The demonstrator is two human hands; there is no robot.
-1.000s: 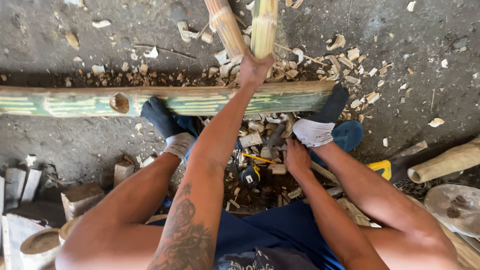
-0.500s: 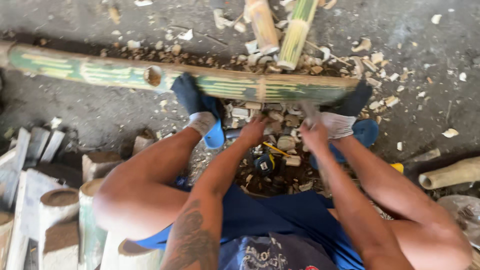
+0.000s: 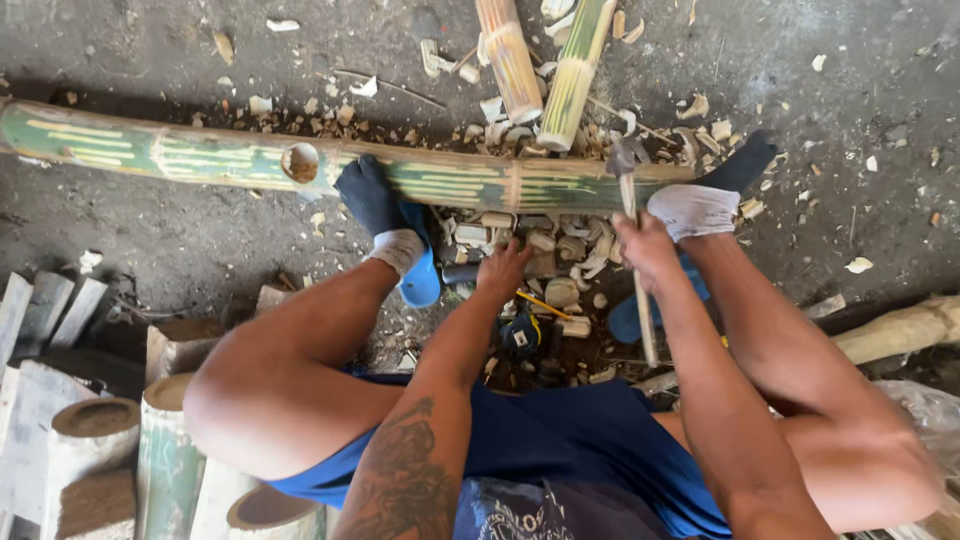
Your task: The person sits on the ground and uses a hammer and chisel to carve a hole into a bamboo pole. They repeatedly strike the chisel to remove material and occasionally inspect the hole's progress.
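Holding a hammer (image 3: 632,230) in our right hand (image 3: 645,245), we keep its thin wooden handle running from near our right thigh up and away, with the dark metal head just above the hand and touching the pole (image 3: 450,178). The fingers are wrapped tight around the handle, close under the head.

The pole is long green bamboo with pale yellow streaks and a round hole (image 3: 300,161) cut in it, left of both hands. Its long axis runs crosswise just beyond our hands, from far left to a point past the right hand. Both our feet, in dark socks, press on it, one on each side of the hands.

Our left hand (image 3: 503,270) is low among the pale chips (image 3: 560,250) between the feet, fingers bent; we cannot tell whether it grips anything. Just below it lies a small dark tool (image 3: 522,335) with yellow on it.

Beyond the pole, two short bamboo lengths (image 3: 545,65) point away from us. Cut bamboo sections (image 3: 95,420) stand to the left of our left knee.
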